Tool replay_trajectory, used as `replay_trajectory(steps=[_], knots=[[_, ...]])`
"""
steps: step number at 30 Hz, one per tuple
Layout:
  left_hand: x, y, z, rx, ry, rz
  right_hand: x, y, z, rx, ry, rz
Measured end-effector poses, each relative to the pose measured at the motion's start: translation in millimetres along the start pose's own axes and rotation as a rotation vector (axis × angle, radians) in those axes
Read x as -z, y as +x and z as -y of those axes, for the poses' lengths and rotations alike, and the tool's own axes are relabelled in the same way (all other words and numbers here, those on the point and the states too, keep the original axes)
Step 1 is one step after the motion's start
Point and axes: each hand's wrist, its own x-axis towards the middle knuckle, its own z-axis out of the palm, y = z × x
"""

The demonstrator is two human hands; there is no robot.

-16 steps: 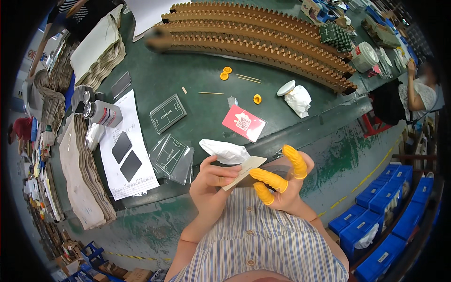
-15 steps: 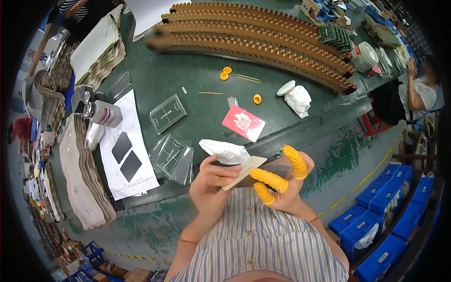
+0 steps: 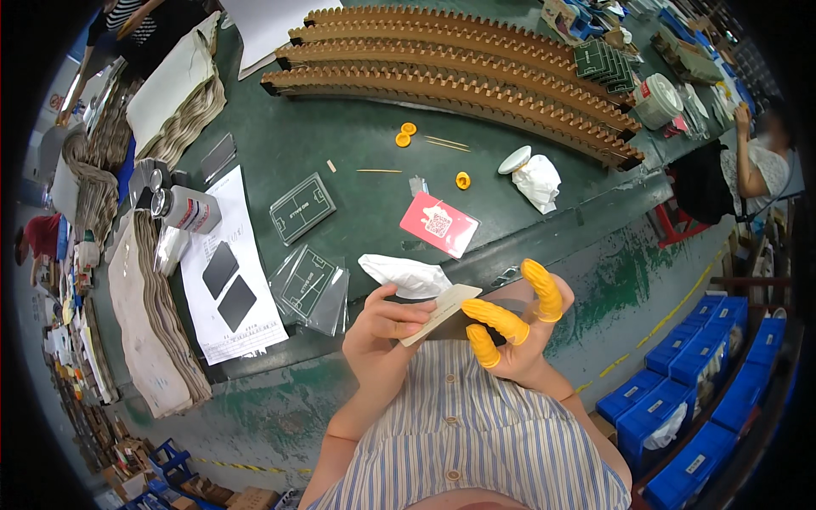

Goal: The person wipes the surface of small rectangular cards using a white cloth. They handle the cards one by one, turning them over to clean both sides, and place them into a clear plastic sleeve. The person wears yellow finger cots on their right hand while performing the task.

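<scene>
My left hand (image 3: pixel 387 327) and my right hand (image 3: pixel 514 327) hold a small flat beige card (image 3: pixel 442 311) between them, close to my chest. Three fingers of my right hand wear yellow rubber finger cots. A crumpled white plastic bag (image 3: pixel 406 274) lies at the table's near edge just above my left hand. A red card (image 3: pixel 439 223) rests on the green table (image 3: pixel 357 136) beyond it.
Clear packets with dark green boards (image 3: pixel 313 285) and a printed sheet (image 3: pixel 223 272) lie left. Long rows of brown slotted racks (image 3: pixel 459 72) cross the far table. Stacked cardboard sheets (image 3: pixel 149 331) sit left, blue crates (image 3: pixel 705 374) right. Another person (image 3: pixel 756 166) sits far right.
</scene>
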Motion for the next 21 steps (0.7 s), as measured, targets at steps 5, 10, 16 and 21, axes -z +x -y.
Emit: replay_trajectory(steps=[5, 10, 16, 21], knots=[[-0.4, -3.3, 0.9, 0.039, -0.032, -0.017, -1.9, -0.5, -0.7, 0.067, -0.001, 0.026], [-0.2, -3.6, 0.5, 0.039, -0.043, -0.027, -1.3, -0.9, 2.7, 0.087, -0.013, 0.064], [0.4, -5.3, 3.4, 0.025, -0.054, -0.044, -1.0, 5.0, 1.9, 0.009, -0.038, -0.050], [-3.5, -4.5, 1.1, 0.022, -0.061, -0.090, -1.7, 3.5, 1.1, -0.020, -0.013, -0.068]])
